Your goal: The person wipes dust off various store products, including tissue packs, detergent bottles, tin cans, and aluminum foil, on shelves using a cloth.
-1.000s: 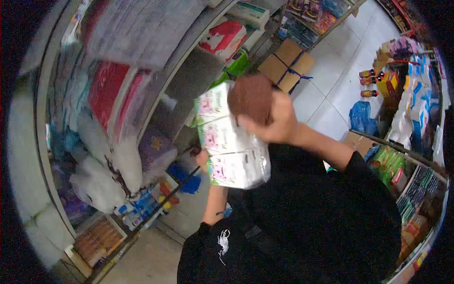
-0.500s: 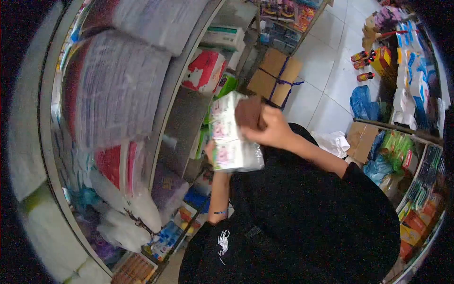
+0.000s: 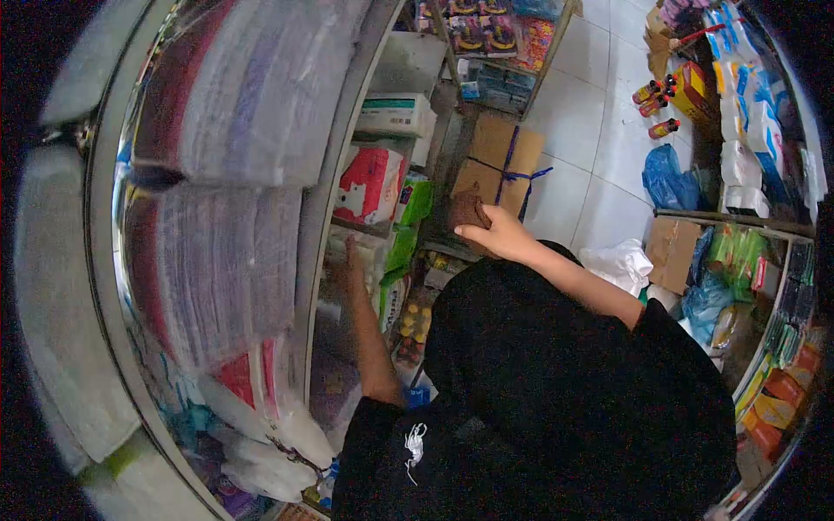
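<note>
My right hand (image 3: 497, 233) is closed around a folded brown cloth (image 3: 467, 210), held in front of a tied cardboard box. My left hand (image 3: 349, 265) reaches into the shelf at the left, partly in shadow. One of its digits is stretched upward against a pale plastic-wrapped pack (image 3: 368, 250). Green packs (image 3: 400, 252) stand just right of that pack. On the shelf level above sits a red and white pack (image 3: 369, 184).
Stacks of wrapped whitish packs (image 3: 230, 269) fill the near shelf. The cardboard box (image 3: 501, 156), bound with blue cord, lies ahead by the tiled floor (image 3: 565, 130). Dark bottles (image 3: 664, 128) and a blue plastic bag (image 3: 669, 178) are at right, beside more stocked shelves.
The white tissue multipack, earlier held in front of me beside the brown cloth, has left that spot. My left hand has moved left into the shelf; my right hand still grips the cloth.
</note>
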A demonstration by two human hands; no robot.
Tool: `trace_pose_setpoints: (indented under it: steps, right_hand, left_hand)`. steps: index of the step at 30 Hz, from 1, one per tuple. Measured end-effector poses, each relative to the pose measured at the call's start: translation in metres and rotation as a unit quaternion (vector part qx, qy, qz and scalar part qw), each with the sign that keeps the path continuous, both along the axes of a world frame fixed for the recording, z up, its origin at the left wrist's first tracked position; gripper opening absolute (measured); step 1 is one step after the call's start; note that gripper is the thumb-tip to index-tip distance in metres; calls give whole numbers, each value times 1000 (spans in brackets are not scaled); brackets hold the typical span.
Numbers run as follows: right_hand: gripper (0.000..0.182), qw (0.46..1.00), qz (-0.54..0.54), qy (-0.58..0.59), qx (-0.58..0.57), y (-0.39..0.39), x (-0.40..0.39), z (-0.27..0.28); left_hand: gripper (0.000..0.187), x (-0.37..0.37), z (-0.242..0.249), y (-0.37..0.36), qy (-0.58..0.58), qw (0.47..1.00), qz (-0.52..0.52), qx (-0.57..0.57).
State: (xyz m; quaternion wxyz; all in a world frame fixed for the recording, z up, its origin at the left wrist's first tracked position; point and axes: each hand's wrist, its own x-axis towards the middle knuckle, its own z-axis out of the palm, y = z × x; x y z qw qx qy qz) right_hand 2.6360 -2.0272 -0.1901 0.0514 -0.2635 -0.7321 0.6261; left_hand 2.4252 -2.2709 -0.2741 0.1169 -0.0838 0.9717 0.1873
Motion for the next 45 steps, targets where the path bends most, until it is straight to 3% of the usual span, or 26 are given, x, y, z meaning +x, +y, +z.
trace_pose_setpoints:
  steps: [2,5,13,18,21,24,26,28,32,34,35,37,40,42,45]
  right_hand:
    - [40,1000,4,-1,0,8,2,-8]
    - [36,994,-39,8,-98,21,3,12]
    - [35,994,-61,-4,-92,46,-3,-23]
    - [35,996,-60,-16,-68,45,-5,-31]
    - [33,995,-56,-29,-74,48,-6,-39]
    - [32,992,-43,-35,-117,48,-9,-27]
    - [32,990,-26,-51,-132,45,-10,-33]
    - [33,989,-24,-45,-138,41,-9,-37]
    - [37,984,-20,-75,-159,38,-10,-31]
    - [37,987,-18,-88,-131,38,-11,-37]
    - [37,989,-16,-94,-117,38,-12,-40]
    - [37,987,-15,-59,-146,37,-11,-33]
    - [35,988,-16,-42,-148,37,-12,-34]
    - [33,988,-16,-48,-146,39,-11,-34]
    - [32,986,-1,-64,-155,41,-11,-36]
  left_hand:
    - [93,-12,-14,10,-19,998,-22,-60]
    - [92,-14,-26,24,-39,989,-52,-133]
    - [90,-16,-30,26,-72,970,-110,-206]
    - [89,5,-42,26,92,921,-165,-341]
    - [85,-1,-100,-5,247,875,-202,-363]
    - [72,-1,-137,-39,200,973,-17,-113]
    - [63,3,-149,-61,162,978,116,61]
    - [57,22,-141,-78,106,969,172,142]
    - [53,104,-96,-75,-33,983,127,126]
    - [56,103,-107,-79,-175,982,15,-71]
    - [59,87,-122,-87,-272,922,-83,-264]
    - [63,72,-128,-94,-266,868,-146,-394]
    - [65,63,-120,-97,17,972,-41,-230]
    - [66,59,-109,-93,210,971,31,-107]
    - [65,58,-45,-72,135,985,-25,104]
